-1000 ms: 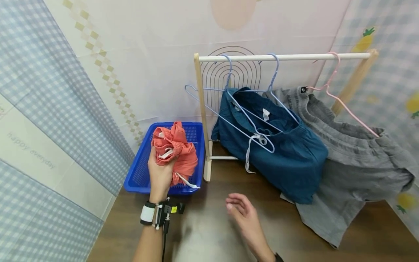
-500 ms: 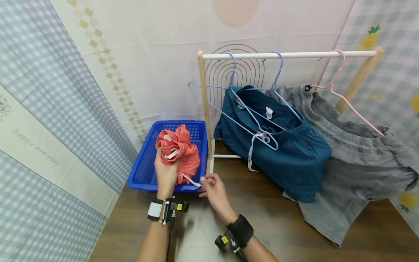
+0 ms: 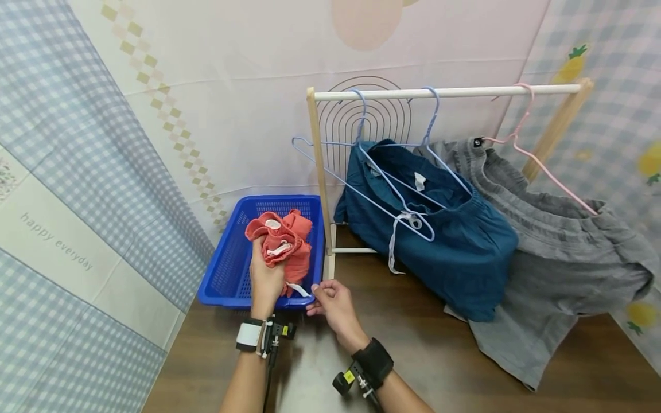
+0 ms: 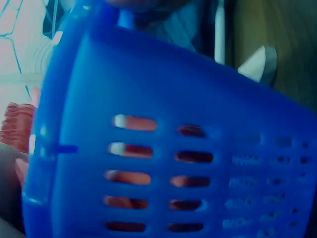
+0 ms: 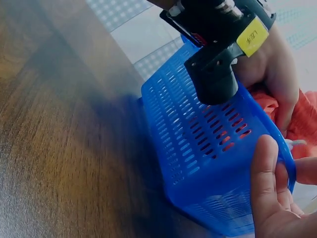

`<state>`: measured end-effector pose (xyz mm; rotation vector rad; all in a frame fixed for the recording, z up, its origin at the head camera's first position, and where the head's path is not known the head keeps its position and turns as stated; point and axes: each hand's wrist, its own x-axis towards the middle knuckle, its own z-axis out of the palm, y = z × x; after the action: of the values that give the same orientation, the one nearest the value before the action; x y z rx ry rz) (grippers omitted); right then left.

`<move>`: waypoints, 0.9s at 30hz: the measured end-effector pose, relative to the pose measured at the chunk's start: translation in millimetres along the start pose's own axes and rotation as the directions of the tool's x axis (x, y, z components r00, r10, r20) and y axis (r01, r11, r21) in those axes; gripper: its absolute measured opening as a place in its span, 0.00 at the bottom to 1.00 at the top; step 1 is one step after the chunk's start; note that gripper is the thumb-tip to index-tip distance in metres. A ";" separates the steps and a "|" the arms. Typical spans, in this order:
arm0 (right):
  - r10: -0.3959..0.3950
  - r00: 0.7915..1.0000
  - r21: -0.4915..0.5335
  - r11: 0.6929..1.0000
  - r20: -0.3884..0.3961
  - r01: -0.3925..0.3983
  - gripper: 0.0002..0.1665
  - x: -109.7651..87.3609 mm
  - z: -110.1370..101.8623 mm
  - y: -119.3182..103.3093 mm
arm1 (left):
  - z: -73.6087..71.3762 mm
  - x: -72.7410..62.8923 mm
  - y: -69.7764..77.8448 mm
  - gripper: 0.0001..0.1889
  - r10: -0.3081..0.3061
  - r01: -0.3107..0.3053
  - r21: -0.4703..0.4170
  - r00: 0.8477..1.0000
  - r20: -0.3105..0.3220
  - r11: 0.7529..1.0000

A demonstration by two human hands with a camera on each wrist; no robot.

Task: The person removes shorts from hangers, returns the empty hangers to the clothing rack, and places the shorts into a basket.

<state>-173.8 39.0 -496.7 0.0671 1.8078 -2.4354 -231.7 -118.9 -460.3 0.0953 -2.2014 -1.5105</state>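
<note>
My left hand (image 3: 265,279) holds bunched coral-red shorts (image 3: 295,261) within the blue plastic basket (image 3: 222,269). Their gathered elastic waist faces up, and a white drawstring (image 3: 298,288) trails toward the basket's near right corner. At that corner my right hand (image 3: 334,307) grips the rim, thumb on one side and fingers on the other, as the right wrist view also shows with the hand (image 5: 282,208) at the basket (image 5: 198,134). In the left wrist view the basket's slotted wall (image 4: 148,89) covers most of the shorts.
Right of the basket stands a clothes rack with a white rail (image 3: 465,92) and wooden posts. Teal shorts (image 3: 434,246) hang there on blue hangers (image 3: 361,149), and grey shorts (image 3: 558,241) on a pink hanger (image 3: 527,150). Everything stands on a brown wooden tabletop (image 3: 413,350).
My right hand has come left and forward from over the table to the basket's near right corner and now grips the rim. My left hand has lowered the shorts farther into the basket.
</note>
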 end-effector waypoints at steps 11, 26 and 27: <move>0.000 1.000 0.014 1.000 0.002 0.000 0.09 0.2 -0.8 -0.2 | -0.9 1.2 2.5 0.30 0.121 -0.088 0.516 0.992 -0.031 0.852; -0.032 0.999 -0.040 0.999 0.003 0.032 0.12 -0.8 -1.5 2.9 | -3.1 0.7 -4.9 0.29 -0.055 -0.023 0.580 0.992 0.117 0.815; -0.031 1.000 -0.042 0.999 -0.003 0.031 0.12 -0.6 -1.9 2.4 | -2.6 1.0 -3.7 0.30 -0.058 -0.033 0.581 0.989 0.138 0.813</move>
<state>-172.9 40.2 -499.5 0.0404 1.8745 -2.4180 -232.3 -122.9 -462.5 0.1962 -2.7229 -0.8087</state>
